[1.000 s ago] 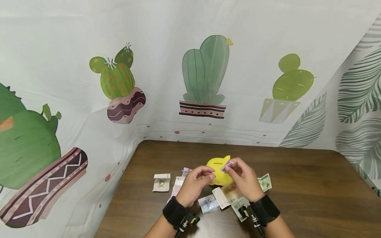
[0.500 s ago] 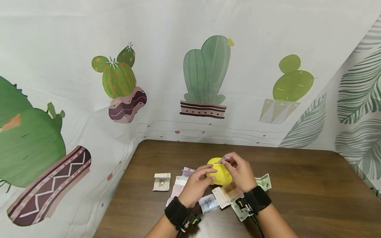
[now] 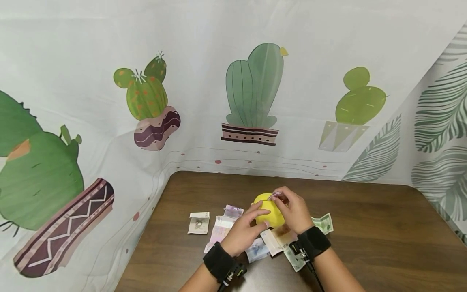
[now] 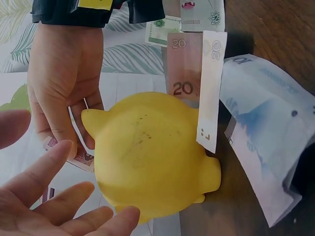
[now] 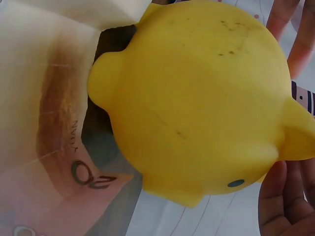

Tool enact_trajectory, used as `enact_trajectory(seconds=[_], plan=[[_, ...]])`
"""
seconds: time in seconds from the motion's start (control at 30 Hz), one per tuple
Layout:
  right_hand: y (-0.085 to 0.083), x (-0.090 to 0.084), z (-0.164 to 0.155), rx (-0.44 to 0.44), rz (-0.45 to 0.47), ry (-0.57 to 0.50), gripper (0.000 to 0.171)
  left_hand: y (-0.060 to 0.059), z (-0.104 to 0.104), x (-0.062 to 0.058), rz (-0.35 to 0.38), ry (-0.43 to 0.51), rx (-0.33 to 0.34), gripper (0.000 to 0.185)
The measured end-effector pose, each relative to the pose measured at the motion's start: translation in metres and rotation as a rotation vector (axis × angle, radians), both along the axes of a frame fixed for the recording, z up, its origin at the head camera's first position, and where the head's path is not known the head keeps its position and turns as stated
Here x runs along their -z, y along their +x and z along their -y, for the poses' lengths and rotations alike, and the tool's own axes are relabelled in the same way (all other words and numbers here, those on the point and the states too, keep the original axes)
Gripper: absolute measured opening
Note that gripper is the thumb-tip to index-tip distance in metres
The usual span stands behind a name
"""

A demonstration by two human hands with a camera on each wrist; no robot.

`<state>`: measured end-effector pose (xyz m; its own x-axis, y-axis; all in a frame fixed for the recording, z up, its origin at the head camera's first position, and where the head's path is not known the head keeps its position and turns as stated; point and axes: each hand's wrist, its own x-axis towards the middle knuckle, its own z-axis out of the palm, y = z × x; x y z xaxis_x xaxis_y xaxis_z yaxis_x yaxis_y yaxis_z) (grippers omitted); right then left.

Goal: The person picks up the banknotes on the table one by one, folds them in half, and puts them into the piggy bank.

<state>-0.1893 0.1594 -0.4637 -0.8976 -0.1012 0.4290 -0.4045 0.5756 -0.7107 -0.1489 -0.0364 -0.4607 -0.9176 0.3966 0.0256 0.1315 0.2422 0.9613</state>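
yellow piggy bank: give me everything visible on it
The yellow piggy bank is a rounded, smooth, plastic-looking pig with pointed ears, stubby legs, a small dark eye and faint dark specks. It stands on the wooden table among scattered banknotes; a folded 20 note lies against it. The left hand touches its near side with straight fingers. The right hand pinches a small pinkish folded note at its top. The slot is not visible.

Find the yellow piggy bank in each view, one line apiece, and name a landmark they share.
Head: piggy bank low centre, between both hands.
Left wrist: piggy bank fills the lower middle.
Right wrist: piggy bank fills most of the frame.
Shared landmark: the brown 20 note beside it.
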Motion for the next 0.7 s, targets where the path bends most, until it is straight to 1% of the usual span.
enact_trajectory(seconds=[0.27, 0.37, 0.6, 0.67, 0.7], plan=[[-0.0011, 0.0011, 0.0006, -0.001, -0.039, 0.069, 0.013, -0.0007, -0.0020, 0.0046, 0.014, -0.069, 0.016, 0.041], [-0.0015, 0.0010, 0.0020, 0.016, -0.034, 0.095, 0.011, -0.0003, -0.0018, 0.0039, 0.004, -0.073, 0.016, 0.040], [-0.0017, 0.0026, 0.0060, 0.054, -0.051, 0.194, 0.009, 0.0012, -0.0015, 0.0030, -0.004, -0.068, 0.021, 0.039], [-0.0013, 0.0033, 0.0066, 0.069, -0.049, 0.212, 0.014, 0.0018, -0.0015, 0.0031, -0.008, -0.069, 0.025, 0.040], [-0.0009, 0.0036, 0.0068, 0.076, -0.047, 0.224, 0.020, 0.0020, -0.0016, 0.0031, -0.011, -0.071, 0.027, 0.040]])
